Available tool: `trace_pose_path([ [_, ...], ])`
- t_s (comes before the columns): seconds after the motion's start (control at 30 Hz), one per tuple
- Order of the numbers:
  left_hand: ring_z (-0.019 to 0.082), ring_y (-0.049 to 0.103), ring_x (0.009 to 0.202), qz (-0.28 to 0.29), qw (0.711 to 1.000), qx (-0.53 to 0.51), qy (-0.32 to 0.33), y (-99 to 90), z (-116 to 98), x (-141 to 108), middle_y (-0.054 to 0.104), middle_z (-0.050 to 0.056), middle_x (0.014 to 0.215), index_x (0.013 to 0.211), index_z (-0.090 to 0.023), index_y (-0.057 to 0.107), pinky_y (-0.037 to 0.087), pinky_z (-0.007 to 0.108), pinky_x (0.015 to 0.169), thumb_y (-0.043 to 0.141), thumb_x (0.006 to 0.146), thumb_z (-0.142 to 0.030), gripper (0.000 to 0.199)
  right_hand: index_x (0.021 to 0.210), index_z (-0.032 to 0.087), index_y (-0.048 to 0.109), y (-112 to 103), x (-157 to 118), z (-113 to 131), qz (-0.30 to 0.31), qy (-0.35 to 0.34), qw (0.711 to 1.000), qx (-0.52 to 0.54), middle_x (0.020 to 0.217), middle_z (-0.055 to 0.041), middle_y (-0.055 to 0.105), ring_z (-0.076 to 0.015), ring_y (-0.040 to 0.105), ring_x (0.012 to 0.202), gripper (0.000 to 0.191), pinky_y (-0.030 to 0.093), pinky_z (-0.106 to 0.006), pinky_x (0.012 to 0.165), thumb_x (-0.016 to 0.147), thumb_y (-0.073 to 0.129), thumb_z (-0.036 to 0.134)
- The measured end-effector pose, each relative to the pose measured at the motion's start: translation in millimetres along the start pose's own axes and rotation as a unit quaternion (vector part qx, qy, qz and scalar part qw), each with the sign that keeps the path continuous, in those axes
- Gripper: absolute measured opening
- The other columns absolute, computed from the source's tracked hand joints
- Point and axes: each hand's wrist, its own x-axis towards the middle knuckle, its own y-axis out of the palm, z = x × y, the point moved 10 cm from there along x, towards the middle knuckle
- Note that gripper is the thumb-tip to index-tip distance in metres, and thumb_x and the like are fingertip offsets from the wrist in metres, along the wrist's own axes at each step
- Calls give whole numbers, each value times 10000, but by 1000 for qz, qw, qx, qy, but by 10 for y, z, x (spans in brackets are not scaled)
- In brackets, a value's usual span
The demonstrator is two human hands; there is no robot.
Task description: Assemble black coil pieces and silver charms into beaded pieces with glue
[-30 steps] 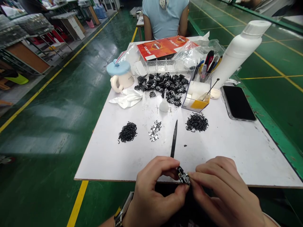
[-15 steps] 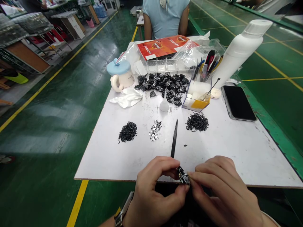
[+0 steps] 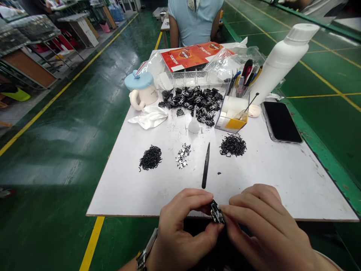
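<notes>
My left hand (image 3: 187, 229) pinches a small black part with shiny metal pieces (image 3: 216, 212) between thumb and forefinger, just past the table's front edge. Against the part's right side press the fingertips of my right hand (image 3: 262, 226). Its thumb and forefinger are closed together, and whatever they hold is hidden. Black tweezers (image 3: 206, 165) lie on the table beyond the hands, with a tiny black scrap (image 3: 219, 173) to their right. Small silver metal pieces (image 3: 183, 155) form a loose pile between two heaps of bent black pieces, one left (image 3: 150, 157) and one right (image 3: 233, 145).
Many similar black parts (image 3: 194, 98) are heaped at the back of the white table (image 3: 124, 195). Around them stand a lidded mug (image 3: 145, 90), a small translucent dropper bottle (image 3: 193, 125), a tool holder (image 3: 232, 116), a white bottle (image 3: 284, 62) and a phone (image 3: 282, 122). A person (image 3: 194, 24) sits beyond.
Both hands keep their grip around the black part, which has turned very slightly. The whole view has shifted a little, with the table sliding slightly left.
</notes>
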Motion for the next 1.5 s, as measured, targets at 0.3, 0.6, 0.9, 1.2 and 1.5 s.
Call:
trace_pose_path([
  [0.3,194,671,863,7,999,-33,-8,10,13,4,691,86,982,1054,-184,648,594,277,707,704,687,-50,395,895,145,608,41,38,-30,41,9,997,67,772,-38,615,-152,485,745,147,389,-319,697,847,523,35],
  [0.6,191,665,818,25,987,-144,-59,49,145,7,678,88,930,1046,-198,675,588,247,661,769,678,-116,388,885,185,588,152,52,-225,65,95,961,250,738,-4,610,-119,539,734,178,482,-262,665,835,519,29],
  [0.9,177,655,797,29,955,-265,-130,121,336,-2,671,80,896,999,-210,717,581,247,684,812,651,-152,366,748,188,636,521,-287,-567,28,316,834,451,703,-7,547,-112,537,649,114,461,-228,583,837,636,259],
  [1.2,165,662,742,24,953,-270,-138,115,353,23,672,68,863,958,-215,731,590,237,647,833,620,-142,360,751,185,653,710,-401,-584,-14,352,739,574,700,-2,543,-99,511,653,98,444,-219,601,810,678,259],
  [1.5,150,640,691,7,975,-196,-102,27,228,56,668,59,815,921,-203,722,563,221,597,842,608,-160,338,779,188,648,805,-418,-525,-39,326,698,636,715,-12,560,-115,523,659,70,442,-234,592,801,681,245],
])
